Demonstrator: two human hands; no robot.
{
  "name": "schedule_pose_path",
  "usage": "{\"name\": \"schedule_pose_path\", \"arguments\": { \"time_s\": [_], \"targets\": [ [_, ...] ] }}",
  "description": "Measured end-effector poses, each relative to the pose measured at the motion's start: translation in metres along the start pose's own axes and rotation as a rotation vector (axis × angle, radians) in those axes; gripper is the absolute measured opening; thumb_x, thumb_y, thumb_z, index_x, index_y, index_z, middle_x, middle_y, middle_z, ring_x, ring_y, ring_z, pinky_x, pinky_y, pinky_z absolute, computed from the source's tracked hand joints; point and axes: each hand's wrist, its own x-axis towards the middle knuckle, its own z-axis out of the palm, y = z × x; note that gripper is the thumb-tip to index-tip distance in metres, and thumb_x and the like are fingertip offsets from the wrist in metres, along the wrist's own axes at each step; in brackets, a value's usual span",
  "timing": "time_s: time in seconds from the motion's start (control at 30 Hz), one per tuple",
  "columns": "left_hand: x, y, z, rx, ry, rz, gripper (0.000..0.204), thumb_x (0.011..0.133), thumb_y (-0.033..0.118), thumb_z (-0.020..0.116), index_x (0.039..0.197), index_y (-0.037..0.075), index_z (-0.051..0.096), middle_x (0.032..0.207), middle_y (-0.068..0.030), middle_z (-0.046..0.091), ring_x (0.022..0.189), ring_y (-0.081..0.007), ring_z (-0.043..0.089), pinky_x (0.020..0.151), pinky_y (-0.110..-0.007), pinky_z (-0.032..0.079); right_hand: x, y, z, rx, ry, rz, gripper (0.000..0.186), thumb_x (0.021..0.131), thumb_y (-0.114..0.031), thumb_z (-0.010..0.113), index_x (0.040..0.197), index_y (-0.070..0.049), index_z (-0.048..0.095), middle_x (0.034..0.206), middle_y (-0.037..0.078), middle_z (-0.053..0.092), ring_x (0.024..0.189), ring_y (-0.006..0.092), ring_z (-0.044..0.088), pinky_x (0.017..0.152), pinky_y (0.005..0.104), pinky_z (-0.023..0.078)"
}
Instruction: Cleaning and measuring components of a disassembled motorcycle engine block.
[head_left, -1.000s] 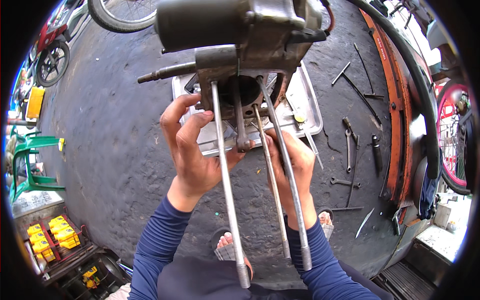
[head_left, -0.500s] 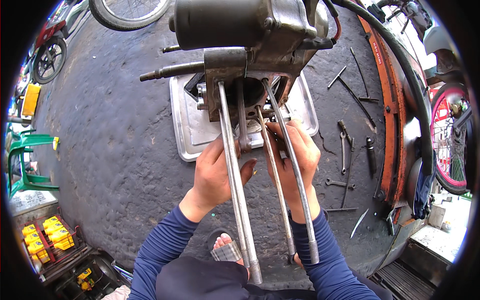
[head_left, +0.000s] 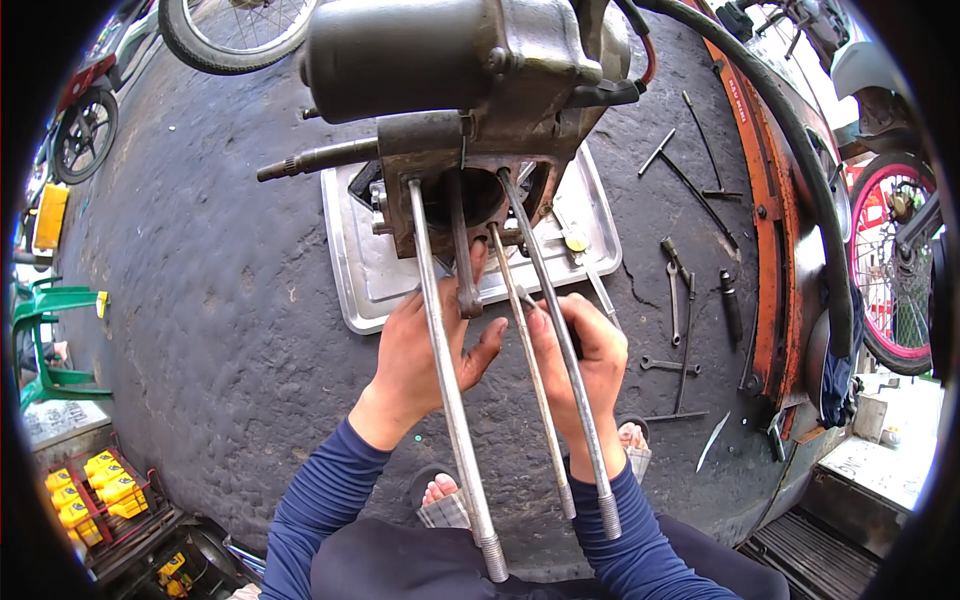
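We see both hands below an engine case (head_left: 425, 150), held in view at upper ctr; its con rod (head_left: 462, 245) hangs from the opening btwn the hands. L hand (head_left: 405, 350) is open, thumb spread from the fingers, index reaching up behind the rod; we can't tell if it touches. R hand (head_left: 592, 355) is curled, thumb nr index; we can't tell if it grips anything.

Three long studs run down toward us: the L stud (head_left: 455, 400) crosses the L hand, the mid stud (head_left: 530, 370) and R stud (head_left: 577, 420) stand in front of the R hand & forearm. The case also blocks part of our view of the metal tray (head_left: 350, 300), where a tool w/ a yellow dial (head_left: 575, 241) lies at R.

On the dark floor, R side: a T-handle tool (head_left: 690, 182), open-end wrench (head_left: 673, 305), 2nd wrench (head_left: 668, 366), & black cyl. tool (head_left: 732, 305), nr an orange beam (head_left: 768, 230). Far L, a green chair (head_left: 60, 300); lower L, yellow bottles (head_left: 120, 492).
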Motion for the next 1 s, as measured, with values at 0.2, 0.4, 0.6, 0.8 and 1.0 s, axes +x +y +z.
{"name": "schedule_pose_path", "arguments": {
  "time_s": [0.2,0.4,0.6,0.8,1.0],
  "targets": [
    [-0.014,0.0,-0.009,0.151,-0.099,0.036,0.041,0.083,0.018,0.077,0.12,0.004,0.066,0.096,-0.012,0.062,0.08,-0.0311,0.064,0.074,-0.041,0.052,-0.033,0.016,0.022,0.302,0.129,0.307,0.005,0.094,-0.002,0.066,0.094,0.001,0.061,0.075,0.0,0.054,0.064,0.0035,0.045,0.055,0.0223,0.038],
    [-0.092,0.001,-0.115,-1.255,-0.266,-0.482,0.057,0.074,0.035,0.087,0.116,0.0,0.07,0.112,-0.0232,0.069,0.102,-0.0393,0.068,0.09,-0.048,0.053,-0.139,0.008,0.039,0.628,-1.201,0.442,0.024,0.102,-0.024,0.06,0.098,-0.001,0.061,0.087,0.01,0.06,0.084,0.0209,0.059,0.079,0.0371,0.049],
    [-0.133,-0.008,-0.128,-1.715,-0.533,0.024,0.067,0.085,0.03,0.083,0.134,-0.008,0.058,0.133,-0.0411,0.053,0.121,-0.0538,0.058,0.097,-0.058,0.051,-0.1,0.065,-0.009,0.563,-1.726,0.259,0.02,0.096,-0.016,0.063,0.099,0.004,0.064,0.089,0.016,0.069,0.087,0.0287,0.069,0.081,0.0385,0.052],
    [-0.078,-0.001,-0.111,-0.46,0.086,-0.359,0.027,0.074,0.012,0.082,0.088,0.003,0.061,0.102,-0.0195,0.07,0.093,-0.0271,0.067,0.083,-0.038,0.054,-0.002,0.036,-0.007,0.088,-0.25,0.166,0.019,0.1,-0.015,0.062,0.099,0.004,0.067,0.073,0.015,0.062,0.065,0.0153,0.058,0.062,0.0315,0.047],
    [0.042,0.0,-0.086,0.353,0.158,0.321,0.082,0.079,0.039,0.086,0.144,0.013,0.044,0.144,-0.0267,0.049,0.135,-0.0435,0.048,0.109,-0.054,0.042,0.015,0.005,0.048,0.518,0.038,0.337,0.018,0.098,-0.014,0.068,0.1,0.003,0.072,0.077,0.002,0.066,0.07,0.0042,0.052,0.062,0.0229,0.043]
  ]
}}
